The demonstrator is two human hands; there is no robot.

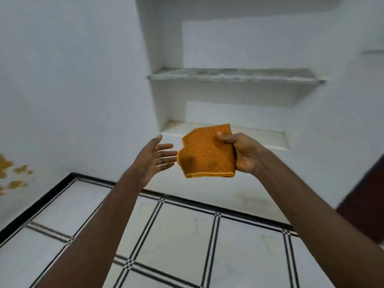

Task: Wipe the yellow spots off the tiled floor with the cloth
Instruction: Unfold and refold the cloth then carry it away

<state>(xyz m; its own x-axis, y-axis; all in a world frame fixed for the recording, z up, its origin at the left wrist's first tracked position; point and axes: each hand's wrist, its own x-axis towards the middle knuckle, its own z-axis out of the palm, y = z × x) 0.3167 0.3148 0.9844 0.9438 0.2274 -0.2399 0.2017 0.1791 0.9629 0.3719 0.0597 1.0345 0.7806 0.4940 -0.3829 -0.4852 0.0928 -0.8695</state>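
in mid-air, in front of a white wall niche (224,129), the orange cloth (207,154) is held up well above the tiled floor (182,235). it is folded into a rough rectangle with its broad face turned toward the camera; its longer run goes from the hemmed edge at the bottom up to the top corner at the upper right, tilted a little to the right. the bottom hem lies nearly level. a notch shows on the left edge where the folded layers do not line up. two darker smudges sit on the lower half of the face. no label, brand or writing can be read on it.

the right hand (243,152) grips the cloth by its right edge, thumb laid across the front near the top, the fingers wrapped behind out of sight. the left hand (154,157) is spread, palm turned toward the cloth, fingers straight and slightly apart; its fingertips reach just beside the cloth's left edge, and whether they touch it i cannot tell. it holds nothing.

the floor is pale tile with black double lines and a black border along the wall. faint yellowish marks (265,239) show on the tiles at lower right. on the left wall, low down, are orange-yellow patches (19,169). a grey stone shelf (234,75) crosses the niche above.
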